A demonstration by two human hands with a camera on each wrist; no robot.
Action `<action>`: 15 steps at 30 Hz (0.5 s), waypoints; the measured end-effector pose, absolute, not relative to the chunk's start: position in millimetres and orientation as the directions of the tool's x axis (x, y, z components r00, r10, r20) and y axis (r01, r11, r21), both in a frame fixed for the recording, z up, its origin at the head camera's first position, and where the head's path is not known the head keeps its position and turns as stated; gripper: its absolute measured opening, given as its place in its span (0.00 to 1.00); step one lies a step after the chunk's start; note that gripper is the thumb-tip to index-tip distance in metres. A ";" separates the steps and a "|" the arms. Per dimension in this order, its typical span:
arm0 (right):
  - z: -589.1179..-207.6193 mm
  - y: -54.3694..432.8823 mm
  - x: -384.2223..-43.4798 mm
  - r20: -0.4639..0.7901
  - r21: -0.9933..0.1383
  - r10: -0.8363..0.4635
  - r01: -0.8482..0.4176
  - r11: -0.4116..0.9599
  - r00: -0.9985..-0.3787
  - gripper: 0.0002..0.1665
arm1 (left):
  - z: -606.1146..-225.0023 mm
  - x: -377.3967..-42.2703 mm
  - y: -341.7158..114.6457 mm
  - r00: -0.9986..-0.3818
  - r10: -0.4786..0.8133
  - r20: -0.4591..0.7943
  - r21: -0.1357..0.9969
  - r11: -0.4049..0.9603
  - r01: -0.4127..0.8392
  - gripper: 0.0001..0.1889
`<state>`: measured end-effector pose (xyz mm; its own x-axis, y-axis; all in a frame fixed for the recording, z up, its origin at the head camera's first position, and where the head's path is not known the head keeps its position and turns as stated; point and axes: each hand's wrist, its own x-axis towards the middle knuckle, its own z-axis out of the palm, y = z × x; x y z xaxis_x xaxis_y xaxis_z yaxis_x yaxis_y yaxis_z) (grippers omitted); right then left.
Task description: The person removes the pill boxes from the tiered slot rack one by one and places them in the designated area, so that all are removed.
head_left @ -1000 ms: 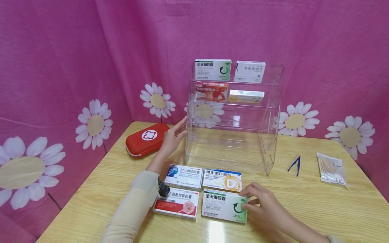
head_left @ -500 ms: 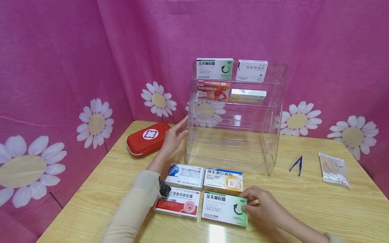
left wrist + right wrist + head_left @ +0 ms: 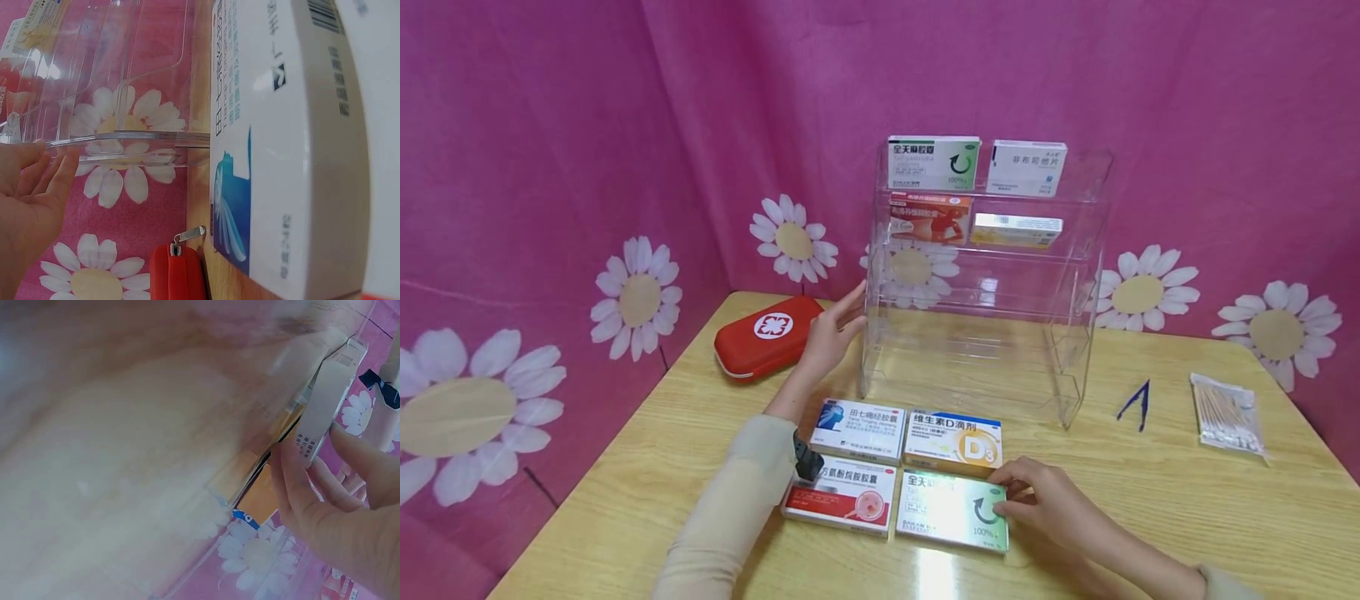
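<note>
At the front of the table, my right hand (image 3: 1047,503) pinches the right end of a green-and-white medicine box (image 3: 951,518). The right wrist view shows the thumb and fingers on either side of that box (image 3: 328,403). My left hand (image 3: 829,340) touches the left side of a clear acrylic display rack (image 3: 977,337) with extended fingers. Behind the pinched box lies a vitamin D box (image 3: 951,442). A red-and-white capsule box (image 3: 838,497) lies to its left, and a blue-and-white box (image 3: 859,431) lies behind that one.
The rack's top tier bears another green-and-white box (image 3: 933,163) and a white box (image 3: 1027,167). A red box (image 3: 928,218) and a yellow-white box (image 3: 1017,231) sit one tier lower. Around it lie a red first-aid case (image 3: 767,335), blue tweezers (image 3: 1137,405) and bagged cotton swabs (image 3: 1227,414).
Glare now covers the pinched box's face, and its tilt has changed slightly. The head view has shifted a little. My left hand stays against the rack.
</note>
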<state>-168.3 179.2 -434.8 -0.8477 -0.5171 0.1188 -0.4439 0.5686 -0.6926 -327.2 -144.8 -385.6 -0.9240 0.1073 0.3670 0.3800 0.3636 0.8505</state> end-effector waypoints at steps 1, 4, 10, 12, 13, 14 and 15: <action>-434.5 179.3 -168.1 0.123 -0.692 -0.512 -0.443 0.570 -0.850 0.13 | -385.6 -327.6 -144.8 -0.923 0.109 0.369 0.851 0.361 0.382 0.32; -433.3 180.7 -168.4 0.138 -0.692 -0.486 -0.436 0.576 -0.863 0.11 | -386.1 -328.8 -144.7 -0.919 0.110 0.378 0.850 0.352 0.392 0.32; -422.4 185.8 -175.5 0.195 -0.665 -0.417 -0.432 0.609 -0.888 0.06 | -387.6 -330.5 -145.1 -0.914 0.101 0.394 0.846 0.348 0.403 0.31; -415.3 186.6 -180.6 0.235 -0.643 -0.392 -0.445 0.624 -0.889 0.05 | -387.7 -330.1 -145.9 -0.913 0.100 0.395 0.842 0.357 0.403 0.31; -411.6 187.5 -183.4 0.262 -0.631 -0.382 -0.457 0.627 -0.886 0.05 | -387.7 -329.9 -145.8 -0.913 0.100 0.395 0.841 0.362 0.403 0.31; -407.7 188.2 -186.8 0.290 -0.618 -0.369 -0.468 0.632 -0.883 0.05 | -387.8 -329.7 -145.7 -0.913 0.098 0.396 0.838 0.367 0.403 0.31; -403.8 188.8 -190.5 0.319 -0.603 -0.356 -0.478 0.639 -0.878 0.06 | -388.0 -329.5 -145.7 -0.913 0.098 0.395 0.837 0.371 0.402 0.31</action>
